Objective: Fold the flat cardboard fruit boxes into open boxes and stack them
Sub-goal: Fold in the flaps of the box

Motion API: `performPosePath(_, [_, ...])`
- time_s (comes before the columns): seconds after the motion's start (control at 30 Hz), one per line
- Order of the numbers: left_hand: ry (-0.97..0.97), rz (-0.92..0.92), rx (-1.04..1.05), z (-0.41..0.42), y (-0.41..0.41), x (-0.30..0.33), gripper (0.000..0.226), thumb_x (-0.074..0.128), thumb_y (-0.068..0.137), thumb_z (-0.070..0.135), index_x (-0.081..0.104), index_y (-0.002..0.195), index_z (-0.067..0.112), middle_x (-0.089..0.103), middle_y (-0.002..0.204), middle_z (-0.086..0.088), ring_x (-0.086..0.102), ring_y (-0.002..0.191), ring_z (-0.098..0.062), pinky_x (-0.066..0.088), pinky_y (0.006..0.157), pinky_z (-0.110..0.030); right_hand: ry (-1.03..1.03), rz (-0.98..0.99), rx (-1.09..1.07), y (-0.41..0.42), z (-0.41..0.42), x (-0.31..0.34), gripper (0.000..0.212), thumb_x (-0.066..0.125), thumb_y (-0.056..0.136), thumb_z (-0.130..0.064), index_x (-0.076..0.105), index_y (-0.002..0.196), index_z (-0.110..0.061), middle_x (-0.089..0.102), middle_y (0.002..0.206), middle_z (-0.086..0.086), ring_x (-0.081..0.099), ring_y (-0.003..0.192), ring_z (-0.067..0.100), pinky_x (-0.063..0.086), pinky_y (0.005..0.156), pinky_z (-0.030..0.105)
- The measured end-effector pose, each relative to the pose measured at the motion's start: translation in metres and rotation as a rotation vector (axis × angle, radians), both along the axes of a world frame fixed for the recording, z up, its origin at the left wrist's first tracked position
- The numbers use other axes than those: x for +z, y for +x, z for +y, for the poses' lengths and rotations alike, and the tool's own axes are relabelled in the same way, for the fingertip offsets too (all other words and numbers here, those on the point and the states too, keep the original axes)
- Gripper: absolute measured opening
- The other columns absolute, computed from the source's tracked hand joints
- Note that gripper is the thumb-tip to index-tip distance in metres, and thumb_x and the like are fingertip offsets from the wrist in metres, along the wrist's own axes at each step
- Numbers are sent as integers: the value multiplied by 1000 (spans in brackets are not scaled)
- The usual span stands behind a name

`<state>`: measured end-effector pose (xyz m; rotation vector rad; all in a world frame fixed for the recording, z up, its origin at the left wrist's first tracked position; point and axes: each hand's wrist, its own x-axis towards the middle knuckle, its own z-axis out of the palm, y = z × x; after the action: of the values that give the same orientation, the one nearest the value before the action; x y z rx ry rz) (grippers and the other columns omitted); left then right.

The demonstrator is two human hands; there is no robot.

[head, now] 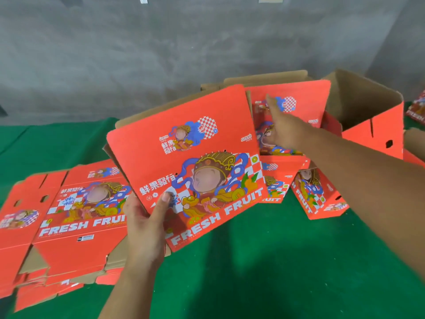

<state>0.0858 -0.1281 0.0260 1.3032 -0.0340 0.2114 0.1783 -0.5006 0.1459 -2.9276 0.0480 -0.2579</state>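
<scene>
Green table [253, 261], left hand [147, 226] pinching flat box [190, 162], right hand [282, 127] seemingly open beyond it

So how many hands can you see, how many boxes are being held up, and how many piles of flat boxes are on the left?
Hands: 2, the left hand and the right hand
Held box: 1, in the left hand
Pile of flat boxes on the left: 1
Total: 4

You worked over a green cloth [264, 261] that covered the table, and a mottled grey wall [161, 47] stood behind it.
</scene>
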Motion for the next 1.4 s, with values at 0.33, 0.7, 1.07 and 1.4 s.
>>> performPosePath(0.33, [-61,10,122,-7,28,-4,32,77,91,39,67,116,23,74,117,-15,72,105,-40,59,84,-63,347,-43,-99,68,-3,40,26,77,90,-16,53,97,-8,73,70,20,65,50,29,54,49,37])
performPosePath(0.7, [-2,6,82,-6,51,13,43,77,88,48,64,122,26,75,117,-11,73,105,-39,60,83,-55,524,-829,102,97,-10,119,13,55,97,-21,45,104,-19,58,81,-2,55,72,0,48,73,26])
performPosePath(1.07, [-285,128,27,-13,45,40,39,66,100,28,55,132,9,70,126,-19,69,113,-41,57,86,-63,873,-70,-94,49,38,28,88,71,88,-46,13,153,-35,70,98,4,71,79,24,60,68,36])
performPosePath(1.4, [-207,158,55,-50,61,80,34,73,93,15,56,122,16,64,133,-22,66,110,-32,54,91,-51,973,13,69,-24,27,-21,74,80,89,-27,35,148,-27,67,127,-5,69,114,13,59,85,25])
